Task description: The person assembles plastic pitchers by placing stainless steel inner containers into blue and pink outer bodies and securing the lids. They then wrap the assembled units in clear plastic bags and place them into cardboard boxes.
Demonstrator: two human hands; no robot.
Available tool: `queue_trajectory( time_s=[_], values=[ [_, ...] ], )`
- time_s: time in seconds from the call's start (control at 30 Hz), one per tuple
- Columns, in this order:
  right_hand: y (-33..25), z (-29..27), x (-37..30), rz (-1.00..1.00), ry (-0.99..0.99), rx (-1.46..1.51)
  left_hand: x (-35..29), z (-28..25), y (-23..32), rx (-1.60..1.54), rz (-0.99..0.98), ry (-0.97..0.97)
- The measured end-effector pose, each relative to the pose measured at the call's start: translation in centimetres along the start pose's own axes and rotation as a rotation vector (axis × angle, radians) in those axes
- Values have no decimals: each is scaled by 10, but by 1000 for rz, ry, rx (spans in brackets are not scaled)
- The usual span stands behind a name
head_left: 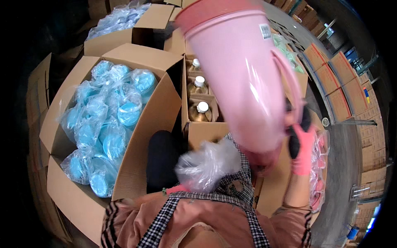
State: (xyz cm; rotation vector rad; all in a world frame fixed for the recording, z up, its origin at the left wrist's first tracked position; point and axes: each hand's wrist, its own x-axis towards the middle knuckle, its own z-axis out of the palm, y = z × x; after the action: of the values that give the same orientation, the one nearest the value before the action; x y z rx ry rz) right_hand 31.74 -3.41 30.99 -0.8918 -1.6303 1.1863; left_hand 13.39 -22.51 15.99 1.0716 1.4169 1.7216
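Observation:
A big pink pitcher point(244, 82) fills the upper middle, tilted, with a darker pink band at its far end and a small white label on its side. My right hand point(302, 138), in a pink and black glove, is closed at the near end of the pitcher's handle point(289, 78). Low in the middle, a crumpled clear plastic bag point(209, 165) covers most of my left hand point(180, 189). A bit of pink glove shows at the bag's edge, closed on it; the fingers themselves are hidden.
To the left stands an open carton point(144, 103) of bagged blue items point(109, 120). Ahead, a divided carton point(206, 128) holds white-capped bottles point(202, 108). Bagged pink items point(318, 173) lie at right, light green ones point(285, 49) farther off. Stacked cartons point(345, 82) line the right side.

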Motion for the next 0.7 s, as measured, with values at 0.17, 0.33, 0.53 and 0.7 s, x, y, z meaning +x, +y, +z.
queue_trajectory(
  time_s=[0.17,0.33,0.53,0.7],
  values=[
    [84,52,-21,97,-160,107,-8,3,-9,103,-93,-260],
    [109,64,-78,51,-96,55,-58,-47,-20,260,-359,-434],
    [136,65,-128,50,-546,-136,-63,-26,-60,931,-6,-326],
    [158,56,-158,103,-656,-124,-61,-16,-72,806,34,-240]
  ],
)
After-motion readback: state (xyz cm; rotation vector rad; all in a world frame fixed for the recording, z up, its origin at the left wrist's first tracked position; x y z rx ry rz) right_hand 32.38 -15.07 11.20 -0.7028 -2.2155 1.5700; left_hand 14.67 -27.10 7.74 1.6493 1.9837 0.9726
